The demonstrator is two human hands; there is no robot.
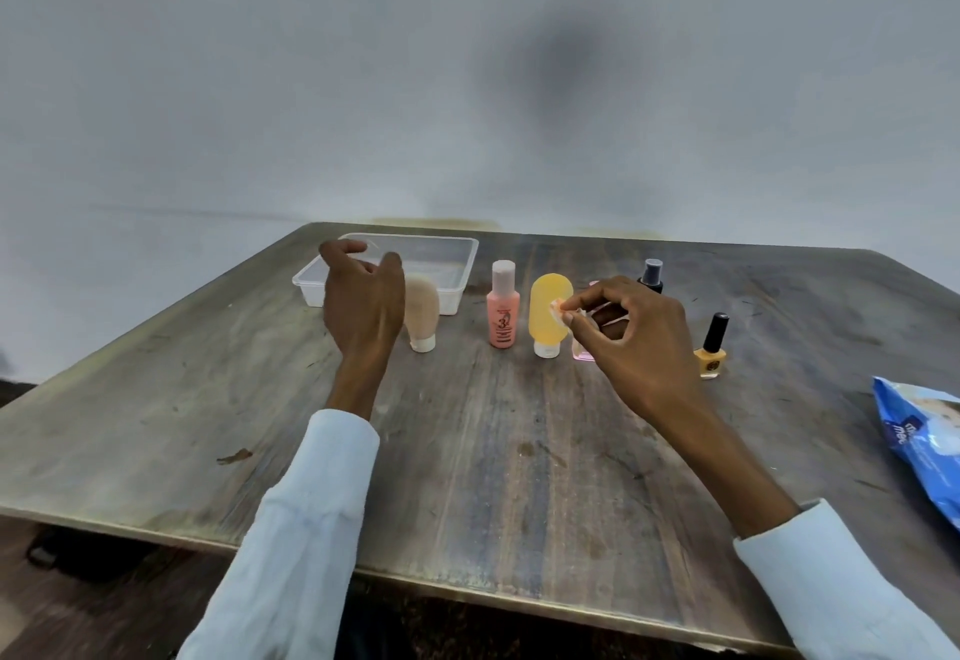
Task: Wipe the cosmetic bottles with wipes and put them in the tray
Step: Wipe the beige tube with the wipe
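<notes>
**Bottles lined up beside the tray**

On the counter (pixel 467 451), a clear tray (pixel 457 290) is seen at the left with nothing visible inside. The left hand (pixel 363 300) is held loosely curled, gripping nothing. Six bottles are counted: beige tube (pixel 423 313), pink bottle (pixel 503 308), yellow tube (pixel 545 316), a mostly hidden pink one, dark spray bottle (pixel 651 275), nail polish (pixel 711 350). A wipe (pixel 561 311) is pinched by the right hand (pixel 639 342). One wipes pack (pixel 919 446) lies far right.
</notes>
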